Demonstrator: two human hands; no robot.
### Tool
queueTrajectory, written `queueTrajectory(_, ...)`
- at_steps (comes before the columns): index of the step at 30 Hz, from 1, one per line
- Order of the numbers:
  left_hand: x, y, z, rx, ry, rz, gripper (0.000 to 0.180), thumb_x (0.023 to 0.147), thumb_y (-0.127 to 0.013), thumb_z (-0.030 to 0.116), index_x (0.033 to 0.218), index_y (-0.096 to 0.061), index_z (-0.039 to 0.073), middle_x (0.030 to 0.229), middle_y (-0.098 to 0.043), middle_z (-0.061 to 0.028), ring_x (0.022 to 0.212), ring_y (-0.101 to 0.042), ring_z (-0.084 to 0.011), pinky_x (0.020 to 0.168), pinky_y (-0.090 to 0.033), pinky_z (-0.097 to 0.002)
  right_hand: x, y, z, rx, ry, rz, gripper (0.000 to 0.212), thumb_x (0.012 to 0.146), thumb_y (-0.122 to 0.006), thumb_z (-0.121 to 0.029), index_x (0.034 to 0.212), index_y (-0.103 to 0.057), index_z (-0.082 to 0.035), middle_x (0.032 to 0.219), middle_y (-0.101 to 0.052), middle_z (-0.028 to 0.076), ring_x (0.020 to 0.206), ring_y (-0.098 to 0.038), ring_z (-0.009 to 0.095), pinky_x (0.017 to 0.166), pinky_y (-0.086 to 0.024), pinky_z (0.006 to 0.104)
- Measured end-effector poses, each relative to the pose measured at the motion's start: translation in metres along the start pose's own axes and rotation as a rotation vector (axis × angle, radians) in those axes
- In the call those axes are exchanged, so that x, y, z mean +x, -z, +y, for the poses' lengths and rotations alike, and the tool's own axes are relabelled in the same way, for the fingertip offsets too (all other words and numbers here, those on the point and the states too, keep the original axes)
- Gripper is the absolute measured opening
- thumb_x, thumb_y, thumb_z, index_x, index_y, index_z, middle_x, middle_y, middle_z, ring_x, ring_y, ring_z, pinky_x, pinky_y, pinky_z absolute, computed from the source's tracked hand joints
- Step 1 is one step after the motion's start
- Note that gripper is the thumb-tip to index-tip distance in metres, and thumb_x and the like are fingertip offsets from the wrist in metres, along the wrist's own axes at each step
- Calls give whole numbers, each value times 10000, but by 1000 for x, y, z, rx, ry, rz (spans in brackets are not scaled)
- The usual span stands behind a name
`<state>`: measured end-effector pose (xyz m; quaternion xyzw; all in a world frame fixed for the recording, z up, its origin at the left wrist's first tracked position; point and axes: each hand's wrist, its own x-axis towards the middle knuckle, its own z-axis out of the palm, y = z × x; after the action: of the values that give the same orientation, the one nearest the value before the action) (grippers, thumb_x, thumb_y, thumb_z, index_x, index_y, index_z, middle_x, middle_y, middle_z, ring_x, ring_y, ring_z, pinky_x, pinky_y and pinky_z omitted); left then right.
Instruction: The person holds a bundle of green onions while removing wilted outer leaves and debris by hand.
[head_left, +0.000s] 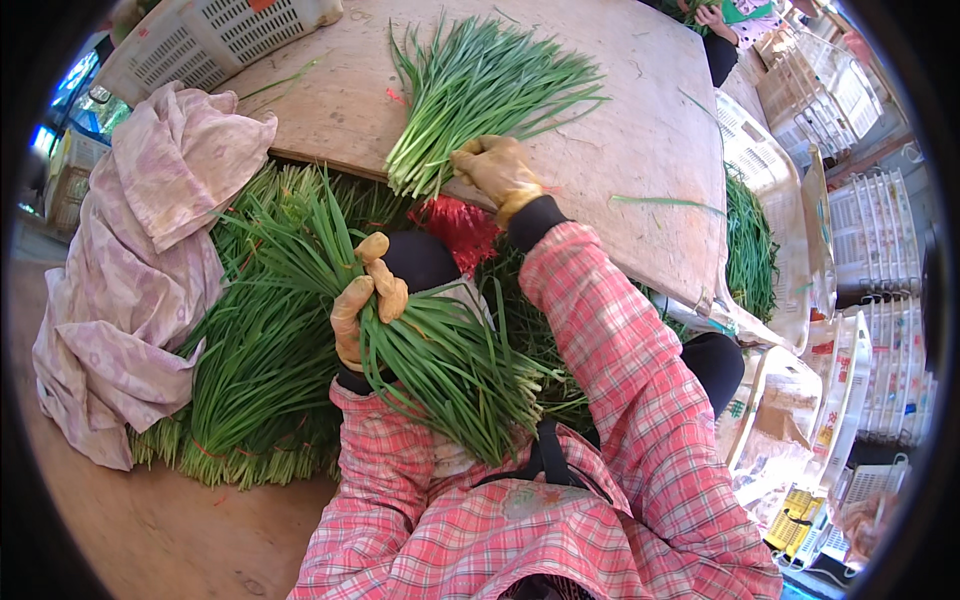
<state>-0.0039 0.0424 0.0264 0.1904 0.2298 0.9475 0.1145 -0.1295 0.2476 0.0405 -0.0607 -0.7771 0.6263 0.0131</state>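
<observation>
My left hand, in a tan glove, is closed around a bunch of garlic chives. The long green blades fan out on both sides of the fist, over my lap. My right hand, gloved too, reaches to the table with its fingers curled against the pale stem ends of a second, loose bunch of chives. Those fingers seem to pinch some stalks at its right edge, though their tips are partly hidden. That bunch lies on the wooden table, stems toward me.
A big heap of tied chives lies at my left, partly under a pinkish cloth. Red string hangs below the table edge. Plastic crates stand at the back left. Another crate with chives stands right; a person's hand shows beyond.
</observation>
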Motion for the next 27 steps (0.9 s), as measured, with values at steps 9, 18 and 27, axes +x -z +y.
queueTrajectory(9,-5,5,-6,-206,-97,-139,260,970,-340,187,1091,-457,-11,698,-434,8,580,-377,-92,602,-370,-267,-67,53,16,-144,191,-235,345,919,-568,-325,985,-642,6,828,-674,79,752,-620,138,676,-495,272)
queueTrajectory(18,-15,67,12,-414,-243,-258,364,987,-331,205,1226,-465,-34,630,-492,51,547,-413,-78,620,-376,-241,-262,95,44,92,-399,-596,338,932,-560,-290,1063,-597,19,803,-633,61,707,-554,112,613,-436,246)
queueTrajectory(27,-14,59,3,-316,-92,-191,413,1000,-296,228,1266,-462,-40,646,-474,49,542,-380,-79,601,-355,-240,-321,137,32,237,-282,-261,196,953,-524,-161,915,-595,18,765,-582,12,694,-487,66,635,-419,203)
